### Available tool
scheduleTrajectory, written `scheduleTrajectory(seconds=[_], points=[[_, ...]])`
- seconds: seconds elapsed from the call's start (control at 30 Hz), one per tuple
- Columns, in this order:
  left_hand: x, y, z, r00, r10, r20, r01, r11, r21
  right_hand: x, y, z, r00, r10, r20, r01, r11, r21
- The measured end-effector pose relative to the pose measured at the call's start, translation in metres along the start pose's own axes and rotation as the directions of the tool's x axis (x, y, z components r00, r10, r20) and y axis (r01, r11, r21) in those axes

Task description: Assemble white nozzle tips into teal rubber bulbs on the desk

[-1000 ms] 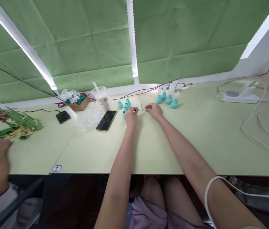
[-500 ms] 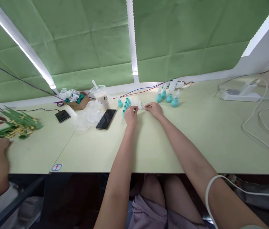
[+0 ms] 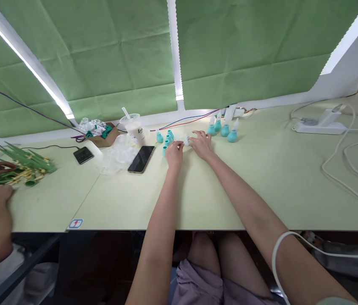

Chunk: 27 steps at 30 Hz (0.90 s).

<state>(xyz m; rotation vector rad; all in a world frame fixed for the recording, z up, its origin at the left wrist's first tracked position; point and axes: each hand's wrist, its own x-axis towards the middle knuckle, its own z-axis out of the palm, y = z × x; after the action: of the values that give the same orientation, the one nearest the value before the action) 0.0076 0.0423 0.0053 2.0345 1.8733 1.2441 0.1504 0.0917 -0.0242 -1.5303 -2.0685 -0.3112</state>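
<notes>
My left hand [image 3: 175, 154] is closed in a pinch beside a small group of turquoise bulb-shaped pieces [image 3: 167, 140] with open tops; what sits between its fingertips is too small to make out. My right hand [image 3: 202, 145] reaches over the table with its fingers apart, near small whitish translucent pieces [image 3: 185, 140] that lie between both hands. Behind the right hand stand several turquoise bulbs [image 3: 232, 135] with clear pointed tips. One turquoise bulb [image 3: 159, 137] is left of the open-topped group.
Left of my hands lie a phone [image 3: 141, 159], a crumpled clear bag [image 3: 118, 156], a drink cup [image 3: 135, 128] with a straw and a cardboard box [image 3: 110, 134]. A power strip [image 3: 320, 125] and white cables are on the right. Another person's hands work at green artificial stems [image 3: 31, 163].
My right hand has opened from a pinch and moved slightly left, spreading over the small pieces. My left hand stays nearly still. The other person's hand has moved right over the stems.
</notes>
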Motion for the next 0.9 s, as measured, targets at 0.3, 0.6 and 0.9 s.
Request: scheduleTrajectory(seconds=[0.3,0.6,0.9], points=[[0.0001,0.0014,-0.0004,1.0,0.002,-0.001,-0.002,1.0,0.003,0.0018,0.0023,0.0072,1.0,-0.005,0.002,0.005,1.0,-0.011],[0.0,0.0009,0.0006,1.0,0.0,0.027,-0.001,0.999,0.039,0.0001,0.0003,0.0033,0.995,-0.027,-0.092,0.034,0.997,0.075],[0.0002,-0.0003,0.0021,1.0,-0.001,0.016,0.0,0.999,0.032,0.0058,0.0086,0.0053,0.971,0.238,-0.015,-0.222,0.925,0.307]])
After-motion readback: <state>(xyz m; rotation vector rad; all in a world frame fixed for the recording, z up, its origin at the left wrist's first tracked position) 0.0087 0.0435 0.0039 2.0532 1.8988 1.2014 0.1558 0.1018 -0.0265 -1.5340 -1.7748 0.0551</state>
